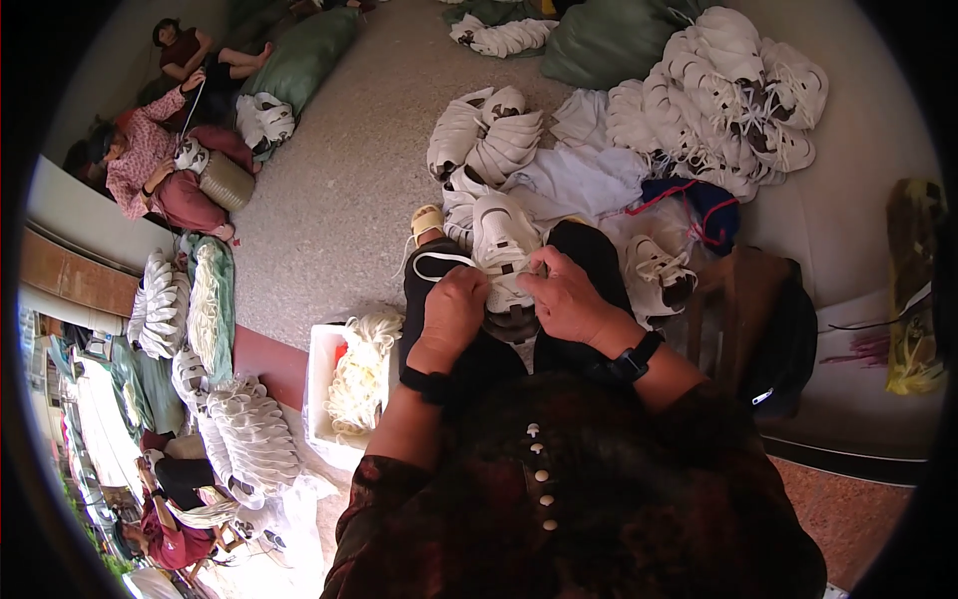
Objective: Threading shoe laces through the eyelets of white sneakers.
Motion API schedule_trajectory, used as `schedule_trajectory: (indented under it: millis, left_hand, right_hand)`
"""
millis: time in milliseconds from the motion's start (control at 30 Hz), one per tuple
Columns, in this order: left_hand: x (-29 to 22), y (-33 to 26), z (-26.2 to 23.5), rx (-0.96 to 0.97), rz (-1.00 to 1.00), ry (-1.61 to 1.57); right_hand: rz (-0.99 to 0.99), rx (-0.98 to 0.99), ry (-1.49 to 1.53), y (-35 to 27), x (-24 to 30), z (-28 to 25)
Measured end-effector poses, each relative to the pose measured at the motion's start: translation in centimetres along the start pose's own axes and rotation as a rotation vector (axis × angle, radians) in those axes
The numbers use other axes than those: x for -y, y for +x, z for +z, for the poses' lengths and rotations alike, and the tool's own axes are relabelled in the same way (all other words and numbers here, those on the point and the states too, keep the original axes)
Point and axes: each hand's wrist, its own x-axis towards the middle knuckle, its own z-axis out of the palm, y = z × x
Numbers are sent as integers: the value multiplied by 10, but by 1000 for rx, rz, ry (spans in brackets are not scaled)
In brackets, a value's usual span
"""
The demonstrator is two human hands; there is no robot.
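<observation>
A white sneaker [502,235] rests between my knees, its toe pointing away from me and its dark-lined opening toward me. My left hand [456,306] is closed at the left side of the shoe, pinching a white shoelace [439,257] that loops out over my left knee. On the shoe's right edge, by the lace holes, my right hand [569,297] has thumb and forefinger pinched together. Whatever sits between those right fingertips is too small to make out. Another white sneaker [659,275], laced, lies beside my right knee.
Left of my legs stands a white box [324,384] of pale laces [364,384]. Ahead are stacked white shoe uppers [486,135], white cloth [579,180] and a large shoe pile [723,95]. A wooden stool [733,319] is at right. Other people [150,165] sit at the left.
</observation>
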Motion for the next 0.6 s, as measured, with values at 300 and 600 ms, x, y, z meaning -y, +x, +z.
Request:
schedule_trajectory:
  millis: [300,600]
  left_hand:
    - [-1,1,3,-48,30,-39]
    - [-11,14,9,-16,196,196]
  right_hand:
    - [-131,99,33,2,-5,12]
    - [36,236,-83,1,-1,7]
